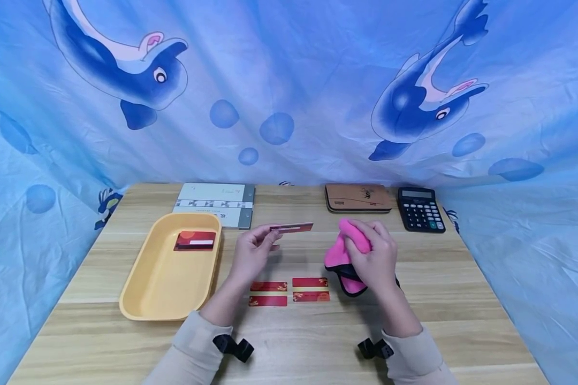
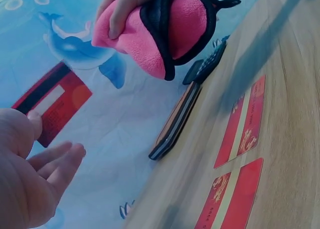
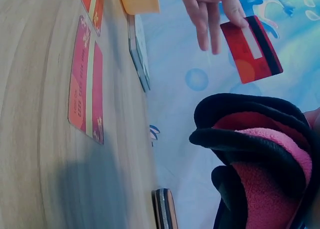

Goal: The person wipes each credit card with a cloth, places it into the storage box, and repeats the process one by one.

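Observation:
My left hand point(image 1: 252, 254) pinches a red card point(image 1: 293, 228) by one end, raised above the table. In the left wrist view that card point(image 2: 52, 104) turns its dark stripe and white strip to the camera. Bunched in my right hand point(image 1: 378, 259) is a pink cloth with black edging point(image 1: 338, 252), held to the right of the card and apart from it. Below and between the hands, two red-and-gold cards point(image 1: 268, 301) point(image 1: 311, 297) lie side by side on the table. Another red card point(image 1: 195, 236) lies in the yellow tray point(image 1: 126, 299), stripe side up.
Behind the tray lies a grey-white notebook point(image 1: 212, 191). A brown zipped case point(image 1: 351, 198) and a black calculator point(image 1: 420, 209) lie at the back right of the wooden table point(image 1: 289, 353). A blue dolphin-print curtain point(image 1: 308, 69) hangs behind and at both sides.

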Demonstrator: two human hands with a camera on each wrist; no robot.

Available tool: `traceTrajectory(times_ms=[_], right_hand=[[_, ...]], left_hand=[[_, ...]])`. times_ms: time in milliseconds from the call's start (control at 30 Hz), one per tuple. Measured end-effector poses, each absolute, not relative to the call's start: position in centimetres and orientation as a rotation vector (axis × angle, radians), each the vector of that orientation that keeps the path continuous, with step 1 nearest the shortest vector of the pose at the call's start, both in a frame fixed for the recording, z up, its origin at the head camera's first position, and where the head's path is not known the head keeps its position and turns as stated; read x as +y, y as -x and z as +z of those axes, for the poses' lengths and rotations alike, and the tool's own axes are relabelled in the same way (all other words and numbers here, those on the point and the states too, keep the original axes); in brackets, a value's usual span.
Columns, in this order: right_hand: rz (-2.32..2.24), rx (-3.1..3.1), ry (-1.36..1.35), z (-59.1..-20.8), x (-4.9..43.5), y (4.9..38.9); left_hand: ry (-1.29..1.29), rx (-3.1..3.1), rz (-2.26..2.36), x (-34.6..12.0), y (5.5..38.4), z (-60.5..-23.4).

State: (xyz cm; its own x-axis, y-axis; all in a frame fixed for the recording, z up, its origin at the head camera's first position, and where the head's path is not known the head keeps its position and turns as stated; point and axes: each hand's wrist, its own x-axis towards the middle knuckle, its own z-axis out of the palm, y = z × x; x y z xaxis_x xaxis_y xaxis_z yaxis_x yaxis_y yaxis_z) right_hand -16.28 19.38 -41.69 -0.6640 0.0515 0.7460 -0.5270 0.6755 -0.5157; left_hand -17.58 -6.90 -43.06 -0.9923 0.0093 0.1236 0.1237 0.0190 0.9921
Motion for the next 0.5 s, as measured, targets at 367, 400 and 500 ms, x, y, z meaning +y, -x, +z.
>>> traceTrajectory(times_ms=[367,400,500], right_hand=[[1.021,-2.093,-0.437,-41.7,18.1,15.7],[1.024,-2.096,-0.439,-41.7,18.1,15.7],[1.022,-2.107,-0.443,-41.7,17.9,15.6]], left_hand=[[-0.051,-2.077,-2.381,-5.9,17.4,-43.6],[-0.046,-2.071,-2.389,-5.8,17.3,-43.6],[-0.050,-2.057,-2.403,-5.7,17.2,-43.6]])
